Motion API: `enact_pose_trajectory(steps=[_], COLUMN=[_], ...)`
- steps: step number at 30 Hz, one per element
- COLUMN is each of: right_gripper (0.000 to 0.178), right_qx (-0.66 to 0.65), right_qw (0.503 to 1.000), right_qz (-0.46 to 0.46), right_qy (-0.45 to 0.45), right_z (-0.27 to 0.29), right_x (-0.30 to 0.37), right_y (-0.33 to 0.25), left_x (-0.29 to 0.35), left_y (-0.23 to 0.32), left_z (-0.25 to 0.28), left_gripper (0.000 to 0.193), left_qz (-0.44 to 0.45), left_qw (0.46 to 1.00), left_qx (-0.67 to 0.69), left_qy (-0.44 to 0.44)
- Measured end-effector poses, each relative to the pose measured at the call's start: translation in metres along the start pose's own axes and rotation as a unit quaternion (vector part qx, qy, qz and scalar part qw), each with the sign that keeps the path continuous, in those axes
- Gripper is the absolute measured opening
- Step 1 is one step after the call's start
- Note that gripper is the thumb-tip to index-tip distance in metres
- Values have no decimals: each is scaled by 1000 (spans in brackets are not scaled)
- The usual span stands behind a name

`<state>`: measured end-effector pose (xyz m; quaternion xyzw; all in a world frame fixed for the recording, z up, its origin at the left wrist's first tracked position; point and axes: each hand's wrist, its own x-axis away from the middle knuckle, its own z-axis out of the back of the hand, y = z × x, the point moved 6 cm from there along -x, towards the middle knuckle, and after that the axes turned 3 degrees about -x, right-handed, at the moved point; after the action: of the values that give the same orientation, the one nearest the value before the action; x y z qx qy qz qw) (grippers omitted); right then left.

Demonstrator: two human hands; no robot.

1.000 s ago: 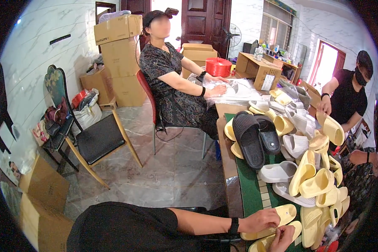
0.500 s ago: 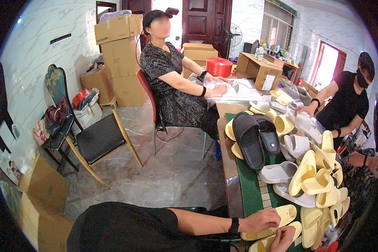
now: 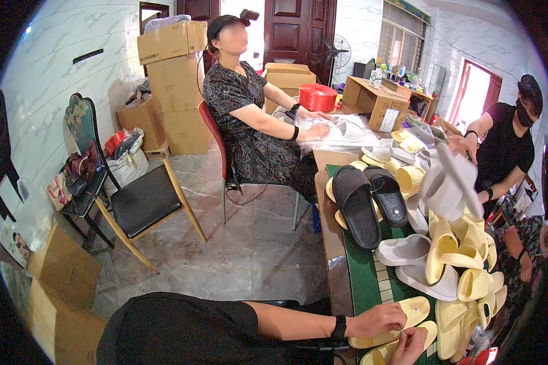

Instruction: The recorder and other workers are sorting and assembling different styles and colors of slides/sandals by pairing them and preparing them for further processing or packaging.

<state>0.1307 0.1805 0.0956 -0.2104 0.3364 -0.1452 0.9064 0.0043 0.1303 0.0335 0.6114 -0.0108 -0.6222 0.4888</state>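
Note:
At the near edge of the table, my left hand [image 3: 377, 320] is closed, fingers curled together above a pale yellow slipper [image 3: 416, 309]. My right hand [image 3: 411, 345] comes up from the lower edge close beside it, its fingers pinched together over a second yellow slipper [image 3: 380, 353]. Whatever the fingertips hold is too small to make out. Right of my hands lie more yellow slippers [image 3: 449, 322]. Beyond them are a light grey slipper [image 3: 431, 281] and a black pair, with one black slipper [image 3: 356, 210] in front.
A green mat [image 3: 362, 286] covers part of the table. One co-worker [image 3: 243, 109] sits across at plastic film [image 3: 341, 131]; another co-worker [image 3: 502, 146] at the right lifts blurred light grey slippers [image 3: 450, 185]. A black-seated chair [image 3: 146, 198] and stacked cartons [image 3: 179, 85] stand at the left.
The co-worker at the right has raised light grey slippers off the heap. Nearby yellow slippers and the black pair have shifted slightly. My hands have hardly moved.

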Motion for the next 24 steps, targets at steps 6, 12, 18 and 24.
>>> enact_pose_trajectory(steps=[6,12,18,24], right_gripper=[8,10,10,17], right_qx=[2,2,18,44], right_qw=[1000,1000,999,998], right_qz=[7,1,-25,-55], right_qy=[5,-1,-7,3], right_z=[0,-1,7,28], right_x=[-1,-5,2,2], right_y=[-1,-1,5,14], left_x=[0,-1,1,-4], left_y=[-2,-4,-8,-13], left_z=[-3,0,-1,12], left_gripper=[14,13,11,10], left_qz=[-23,-16,28,142], left_qw=[999,1000,1000,984], left_qx=[-26,-21,14,110], left_qy=[-3,1,-1,15])
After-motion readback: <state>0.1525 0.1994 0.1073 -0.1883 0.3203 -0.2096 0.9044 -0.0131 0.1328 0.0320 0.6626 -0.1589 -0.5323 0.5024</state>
